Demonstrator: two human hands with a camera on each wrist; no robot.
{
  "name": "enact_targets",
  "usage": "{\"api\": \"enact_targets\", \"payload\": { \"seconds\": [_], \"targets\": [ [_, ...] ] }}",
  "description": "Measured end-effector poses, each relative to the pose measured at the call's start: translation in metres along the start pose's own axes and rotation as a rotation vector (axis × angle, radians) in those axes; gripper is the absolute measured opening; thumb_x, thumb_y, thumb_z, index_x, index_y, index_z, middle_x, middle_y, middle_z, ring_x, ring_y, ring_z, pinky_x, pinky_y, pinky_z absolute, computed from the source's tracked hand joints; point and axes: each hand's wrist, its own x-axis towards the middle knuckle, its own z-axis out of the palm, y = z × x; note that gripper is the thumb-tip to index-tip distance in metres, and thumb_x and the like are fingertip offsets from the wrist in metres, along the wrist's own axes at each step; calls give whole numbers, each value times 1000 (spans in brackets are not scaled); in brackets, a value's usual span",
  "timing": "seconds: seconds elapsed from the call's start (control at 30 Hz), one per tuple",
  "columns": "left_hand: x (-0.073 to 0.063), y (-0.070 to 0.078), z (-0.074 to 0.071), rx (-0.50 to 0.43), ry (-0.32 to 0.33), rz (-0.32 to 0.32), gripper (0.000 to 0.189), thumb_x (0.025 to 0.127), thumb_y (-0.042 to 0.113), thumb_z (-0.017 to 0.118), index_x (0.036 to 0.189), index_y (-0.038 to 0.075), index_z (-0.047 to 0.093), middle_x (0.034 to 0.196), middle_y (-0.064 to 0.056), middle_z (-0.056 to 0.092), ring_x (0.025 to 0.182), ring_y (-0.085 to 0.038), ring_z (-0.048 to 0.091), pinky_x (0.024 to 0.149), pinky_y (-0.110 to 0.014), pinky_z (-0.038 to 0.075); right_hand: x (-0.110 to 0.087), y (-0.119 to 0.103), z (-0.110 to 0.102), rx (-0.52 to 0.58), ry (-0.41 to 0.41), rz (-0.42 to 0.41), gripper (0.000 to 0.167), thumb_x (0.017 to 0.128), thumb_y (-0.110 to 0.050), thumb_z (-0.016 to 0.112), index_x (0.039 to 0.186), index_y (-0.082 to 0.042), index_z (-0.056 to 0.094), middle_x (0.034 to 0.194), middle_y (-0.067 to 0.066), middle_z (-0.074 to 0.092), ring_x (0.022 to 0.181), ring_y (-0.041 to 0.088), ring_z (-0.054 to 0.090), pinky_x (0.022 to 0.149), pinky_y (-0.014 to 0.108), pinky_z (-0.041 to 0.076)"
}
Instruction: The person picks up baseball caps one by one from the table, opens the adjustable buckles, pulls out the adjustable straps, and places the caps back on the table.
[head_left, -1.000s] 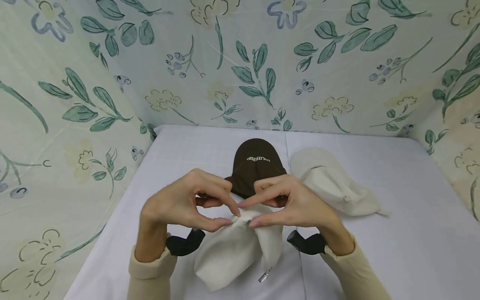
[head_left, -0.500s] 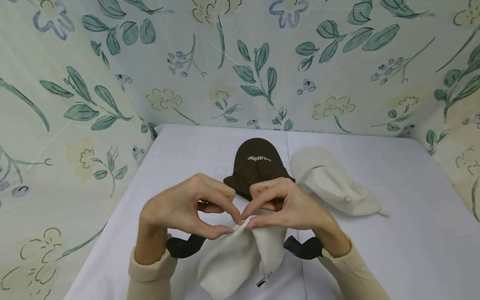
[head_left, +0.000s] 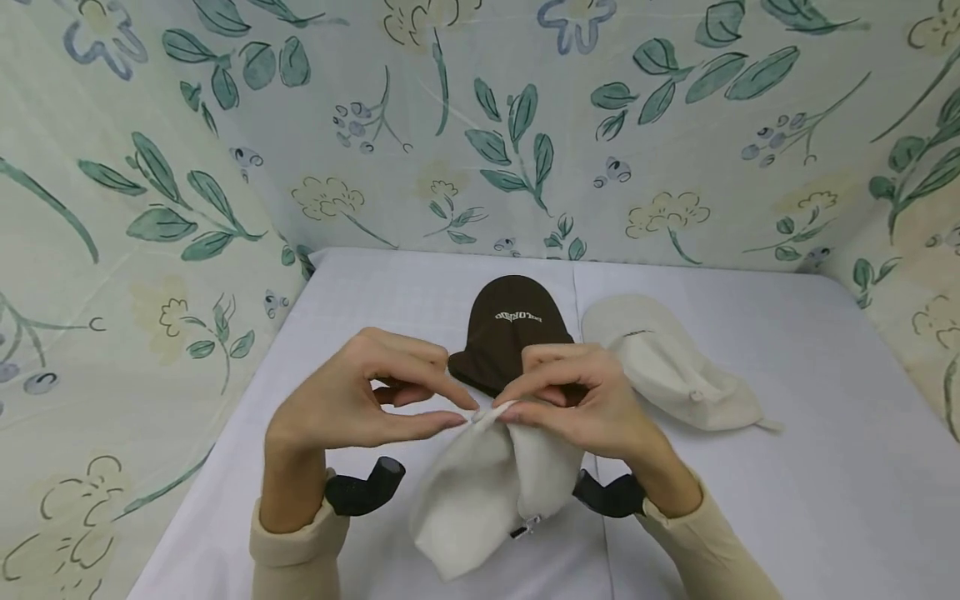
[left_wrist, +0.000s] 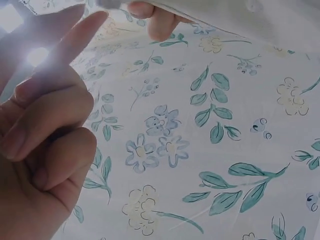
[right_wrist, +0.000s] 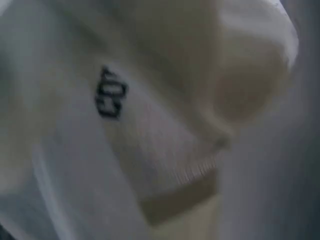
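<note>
Both hands hold a soft white cap (head_left: pixel 472 500) up over the near middle of the table. My right hand (head_left: pixel 600 396) pinches its top edge between thumb and index finger. Just left of that grip, the left hand (head_left: pixel 330 408) pinches the tip of the same edge. A small metal buckle (head_left: pixel 527 527) hangs at the cap's lower end. In the right wrist view, dark lettering (right_wrist: pixel 111 95) shows on the cap's pale cloth, close and blurred. The left wrist view shows curled fingers (left_wrist: pixel 70 155) of the left hand, with the cap's edge above.
Behind the hands a dark brown cap (head_left: pixel 510 329) with white lettering lies on the white-covered table (head_left: pixel 360 300). To its right lies another white cap (head_left: pixel 675 367). A floral curtain (head_left: pixel 480 125) encloses the back and sides.
Over the last half second the hands rise and the white cap lifts with them, its buckle end moving up. The left hand shifts slightly left and the right hand slightly right.
</note>
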Motion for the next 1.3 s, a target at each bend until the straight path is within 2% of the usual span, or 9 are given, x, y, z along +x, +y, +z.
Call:
{"api": "enact_targets", "payload": {
  "seconds": [0.1,0.27,0.37,0.47,0.6,0.77,0.83,1.07,1.3],
  "targets": [
    [-3,2,-3,43,79,-20,28,78,-10,83,102,4,80,63,5,39,54,-6,34,51,-18,30,1,-4,-1,-162,149,-89,8,84,-2,84,90,2,81,60,-3,39,57,4,31,49,15,25],
    [-2,3,-3,130,157,-119,28,76,-7,87,101,6,82,62,6,38,54,-6,33,51,-19,27,2,-11,1,-399,331,-227,19,89,-13,82,85,5,80,58,-1,45,55,4,31,50,12,21],
    [0,0,-1,145,207,-149,26,76,-9,86,97,5,83,61,7,42,54,-6,34,50,-21,28,4,-12,3,-472,410,-280,24,90,-14,82,82,9,79,56,1,43,53,5,29,51,12,20],
    [3,-5,0,129,247,-148,24,75,-12,85,94,3,83,61,7,48,55,-6,37,49,-23,29,5,-12,4,-512,461,-306,26,90,-14,82,79,10,78,54,1,42,52,5,28,51,12,20],
    [4,-11,1,94,276,-112,25,74,-15,84,93,0,83,60,6,53,55,-6,39,49,-24,30,6,-11,3,-519,473,-316,25,89,-13,83,79,9,78,54,-2,36,52,4,26,52,11,20],
    [3,-17,-3,9,295,-57,28,70,-22,83,92,-4,82,58,4,55,53,-7,38,48,-25,32,6,-9,2,-465,448,-315,20,87,-10,84,81,8,80,55,-3,33,52,4,27,53,10,20],
    [2,-19,-5,-15,301,-37,30,69,-25,81,91,-5,82,57,3,55,52,-7,37,47,-25,32,5,-7,2,-435,424,-319,17,86,-8,84,83,8,80,55,-3,34,52,5,28,53,10,21],
    [-1,-24,-9,-38,343,42,38,66,-30,78,92,-4,82,53,4,46,51,-6,31,46,-21,26,7,-1,3,-377,381,-355,10,87,-3,82,90,6,81,56,8,56,52,5,36,51,11,24],
    [2,-26,-8,-70,361,132,34,68,-27,79,93,-4,82,53,1,46,50,-6,31,46,-19,28,6,0,3,-371,385,-365,9,86,-2,82,91,5,82,55,8,55,52,5,36,51,10,25]
  ]
}}
